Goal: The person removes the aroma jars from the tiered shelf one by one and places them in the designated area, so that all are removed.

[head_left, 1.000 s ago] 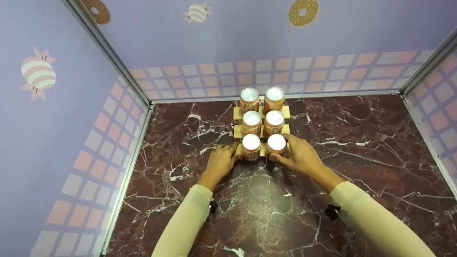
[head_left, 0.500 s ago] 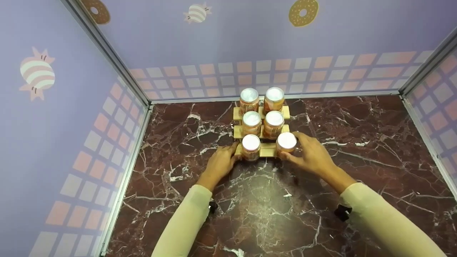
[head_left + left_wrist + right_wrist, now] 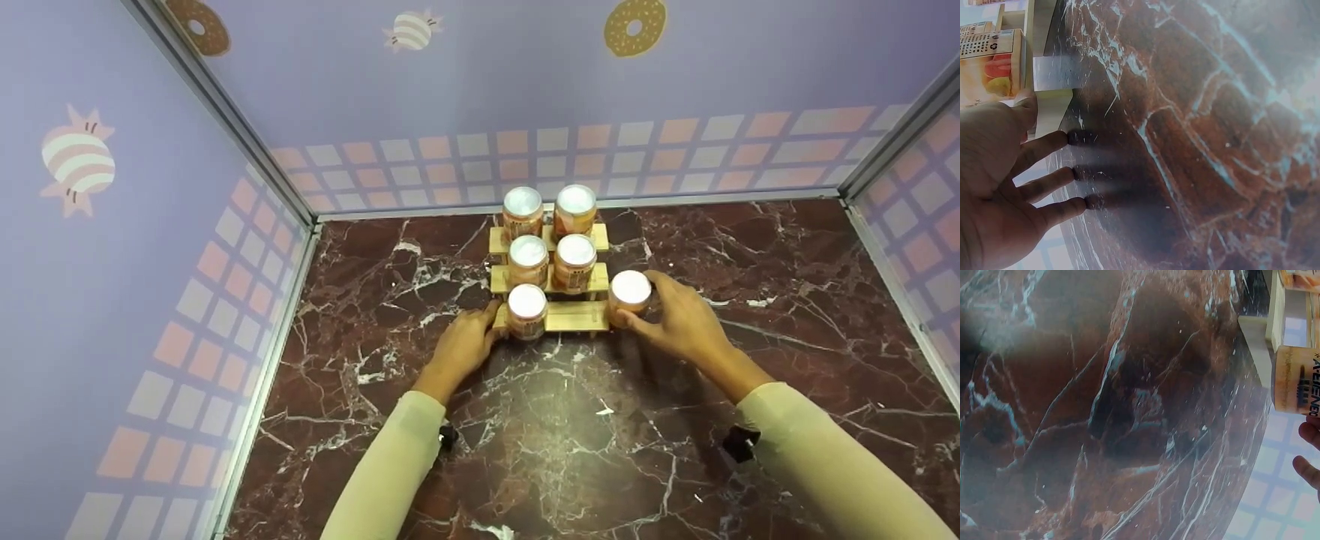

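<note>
A stepped wooden rack (image 3: pixel 577 316) holds several drink cans in two columns. My right hand (image 3: pixel 686 322) grips an orange can (image 3: pixel 628 294) with a pale lid, thumb in front and fingers behind. This can is at the right end of the lowest step; in the right wrist view the can (image 3: pixel 1296 379) appears past the end of the wood. At the step's left end my left hand (image 3: pixel 463 345) touches the rack beside the front left can (image 3: pixel 527 311). In the left wrist view, three spread fingers (image 3: pixel 1053 179) of it reach down to the tabletop.
Two cans stand on the middle step, among them the right one (image 3: pixel 575 262), and two on the top step, among them the left one (image 3: pixel 523 212). The dark red marbled table (image 3: pixel 390 300) meets a lilac back wall (image 3: pixel 510 90) behind the rack.
My right hand has moved the front right can to the right along the lowest step to its end, baring the wood there. My left hand has stayed at the rack's left end.
</note>
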`<control>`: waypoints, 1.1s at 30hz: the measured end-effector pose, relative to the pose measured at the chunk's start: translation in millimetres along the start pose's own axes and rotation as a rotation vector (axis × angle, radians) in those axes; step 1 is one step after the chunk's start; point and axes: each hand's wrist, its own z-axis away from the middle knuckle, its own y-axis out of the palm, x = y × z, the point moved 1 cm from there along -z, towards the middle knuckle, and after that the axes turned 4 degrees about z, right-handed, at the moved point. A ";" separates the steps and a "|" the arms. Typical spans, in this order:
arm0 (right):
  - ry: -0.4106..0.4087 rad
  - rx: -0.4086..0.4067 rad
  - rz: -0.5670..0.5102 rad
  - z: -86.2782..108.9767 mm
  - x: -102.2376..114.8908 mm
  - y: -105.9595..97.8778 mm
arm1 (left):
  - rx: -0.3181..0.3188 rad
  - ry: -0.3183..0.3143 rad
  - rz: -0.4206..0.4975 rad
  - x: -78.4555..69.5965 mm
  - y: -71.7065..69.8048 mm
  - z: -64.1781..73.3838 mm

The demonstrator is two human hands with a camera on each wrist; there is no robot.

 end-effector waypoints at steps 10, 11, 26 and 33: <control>0.040 -0.019 0.012 -4.5 -17.7 -5.8 | 0.005 0.017 -0.007 -30.2 -32.1 8.1; 0.042 -0.018 0.015 -5.1 -19.5 -5.1 | 0.007 0.014 -0.008 -31.0 -33.0 8.5; 0.104 -0.030 -0.007 -10.9 -37.1 8.6 | 0.005 0.002 -0.028 -17.8 -15.3 6.2; 0.119 -0.043 -0.023 -15.8 -39.9 13.4 | 0.017 -0.005 -0.010 -47.0 -44.3 14.5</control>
